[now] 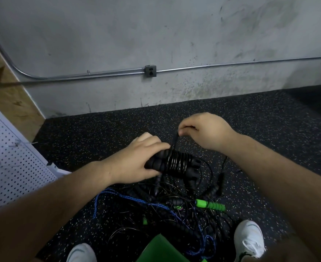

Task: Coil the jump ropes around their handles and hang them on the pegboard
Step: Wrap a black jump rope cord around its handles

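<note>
My left hand (137, 157) grips a pair of black jump rope handles (176, 164) held together, with black cord wound in many turns around their middle. My right hand (207, 129) pinches the free end of that black cord (174, 139) just above the bundle, and the cord runs taut down to the coil. Below, a tangle of ropes lies on the floor: a blue braided rope (125, 197), thin black cords and a green-handled rope (210, 204). The white pegboard (8, 163) leans at the left edge.
Speckled black rubber floor (260, 133) meets a grey concrete wall with a metal conduit and an outlet box (150, 71). My white shoes (248, 241) stand at the bottom on either side of a green object (161, 250). A wooden panel (10, 95) is behind the pegboard.
</note>
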{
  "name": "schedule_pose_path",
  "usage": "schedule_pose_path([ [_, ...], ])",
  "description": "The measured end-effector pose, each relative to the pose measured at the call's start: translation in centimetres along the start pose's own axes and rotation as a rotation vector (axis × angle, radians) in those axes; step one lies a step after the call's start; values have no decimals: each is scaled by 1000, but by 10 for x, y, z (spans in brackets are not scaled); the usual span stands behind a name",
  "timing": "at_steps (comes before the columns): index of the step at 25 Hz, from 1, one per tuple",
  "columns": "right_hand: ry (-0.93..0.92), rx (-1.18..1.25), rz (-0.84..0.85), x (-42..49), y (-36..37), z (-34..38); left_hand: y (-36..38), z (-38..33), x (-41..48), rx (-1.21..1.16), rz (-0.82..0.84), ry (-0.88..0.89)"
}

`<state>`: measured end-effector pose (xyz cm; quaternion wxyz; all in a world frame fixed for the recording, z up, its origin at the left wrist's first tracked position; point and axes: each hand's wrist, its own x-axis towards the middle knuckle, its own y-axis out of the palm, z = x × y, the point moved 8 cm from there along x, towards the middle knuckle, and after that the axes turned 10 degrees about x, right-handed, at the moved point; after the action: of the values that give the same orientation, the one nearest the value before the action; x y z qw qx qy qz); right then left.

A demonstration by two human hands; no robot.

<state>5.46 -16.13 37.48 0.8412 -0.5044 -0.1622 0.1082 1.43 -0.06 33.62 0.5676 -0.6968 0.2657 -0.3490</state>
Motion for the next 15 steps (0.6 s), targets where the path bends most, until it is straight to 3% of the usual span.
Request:
schedule_pose_path([
  [4,163,719,201,-15,28,-16,-25,-15,-9,-286,-50,-156],
  [5,190,783,232,-22,36,-15,-26,-13,-10,-336,-31,-208],
  [8,336,665,338,-42,73,3,-24,-5,-8,-331,-10,-270],
  [10,414,829,335,-43,101,19,-25,8,-5,-256,-70,-312],
  [12,434,973,287,-39,110,35,-26,25,-3,-146,-123,-345],
  [15,407,877,376,-44,115,50,-28,48,-3,-13,-151,-380],
])
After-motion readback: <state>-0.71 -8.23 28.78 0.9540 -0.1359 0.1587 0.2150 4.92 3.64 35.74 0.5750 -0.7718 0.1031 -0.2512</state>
